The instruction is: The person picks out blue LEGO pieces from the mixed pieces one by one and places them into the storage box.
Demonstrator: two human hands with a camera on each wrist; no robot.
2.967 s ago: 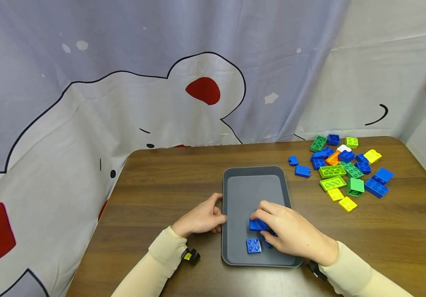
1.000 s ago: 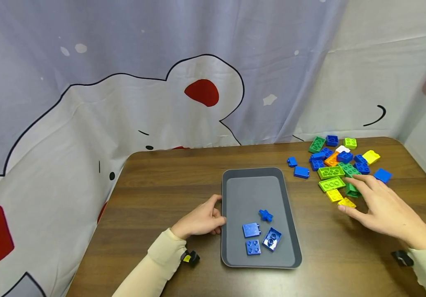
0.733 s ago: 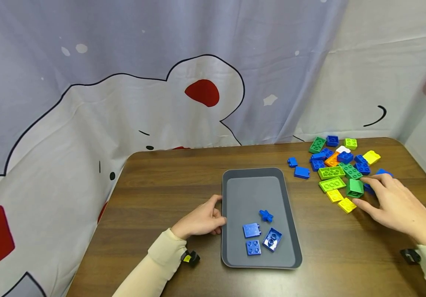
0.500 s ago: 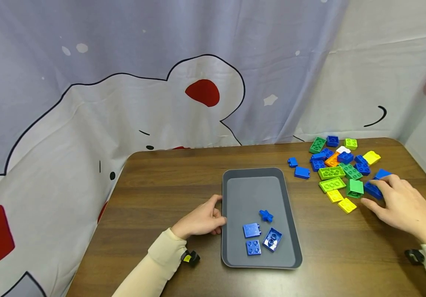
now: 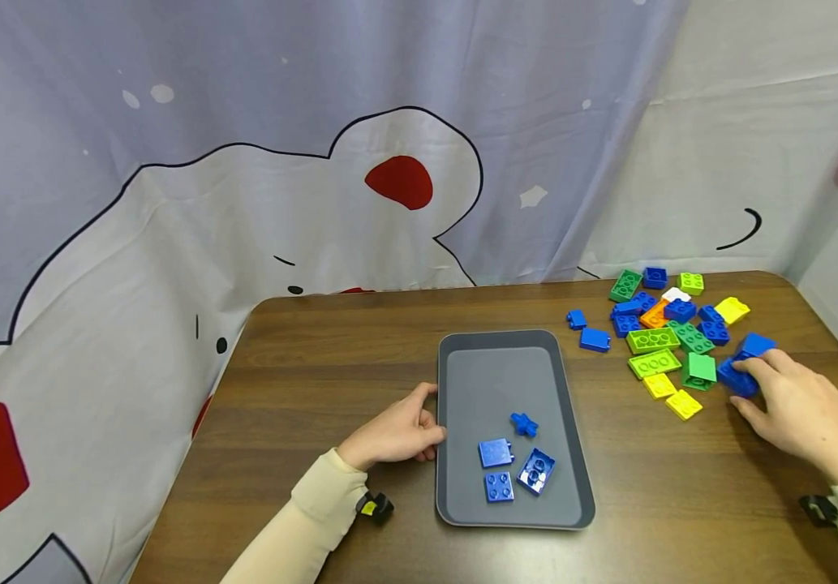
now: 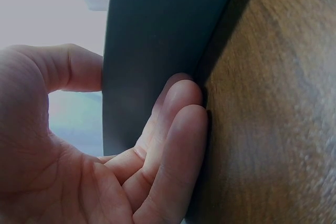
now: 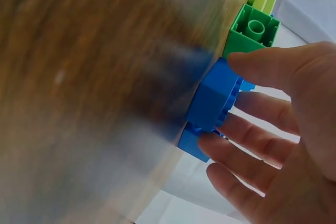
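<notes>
My left hand (image 5: 397,427) rests at the left side of the grey tray (image 5: 455,507). In the left wrist view its thumb touches the tray's edge and its fairly straight fingers (image 6: 181,145) lie against the outer wall, near the table. At the right, my right hand (image 5: 801,405) has its thumb and fingers around a blue brick (image 5: 736,378). That brick (image 7: 212,95) shows its studs toward the fingers in the right wrist view. Another blue brick (image 5: 757,344) lies just behind it. A green brick (image 5: 699,370) stands on its side to the left.
In the tray lie a blue star-like piece (image 5: 524,424), a blue brick with a side peg (image 5: 495,453), a square blue brick (image 5: 499,487) and an upturned blue brick (image 5: 536,471). Mixed bricks, including lime (image 5: 654,339) and yellow (image 5: 684,404) ones, spread over the table's right (image 5: 630,487).
My right hand has left the tray, where several blue pieces now lie apart, and moved right to the pile. Its fingers have closed around a blue brick. The left hand has stayed at the tray.
</notes>
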